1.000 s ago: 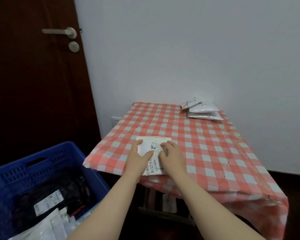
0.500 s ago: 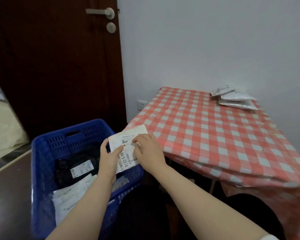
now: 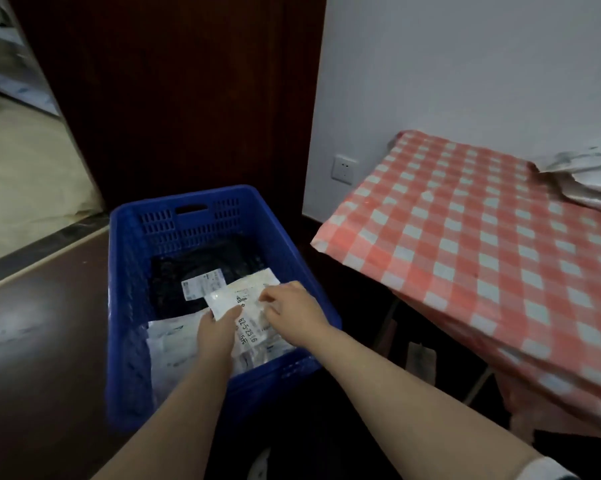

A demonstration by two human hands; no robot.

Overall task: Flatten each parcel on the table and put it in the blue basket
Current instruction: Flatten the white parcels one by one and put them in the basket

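A flat white parcel (image 3: 245, 308) with a printed label is inside the blue basket (image 3: 129, 271), low over the parcels lying there. My left hand (image 3: 217, 332) grips its left edge and my right hand (image 3: 292, 313) holds its right side. The basket stands on the dark floor, left of the table (image 3: 465, 258) with the red-and-white checked cloth. A small pile of white parcels (image 3: 583, 178) lies at the table's far right edge, partly cut off by the frame.
The basket holds a black parcel (image 3: 202, 268) with a white label and several white parcels (image 3: 172, 344). A dark wooden door (image 3: 174, 98) stands behind the basket. A wall socket (image 3: 343, 168) sits low on the white wall.
Both hands carried the white parcel off the table's near edge, leftward and down into the blue basket. The view swung left with them.
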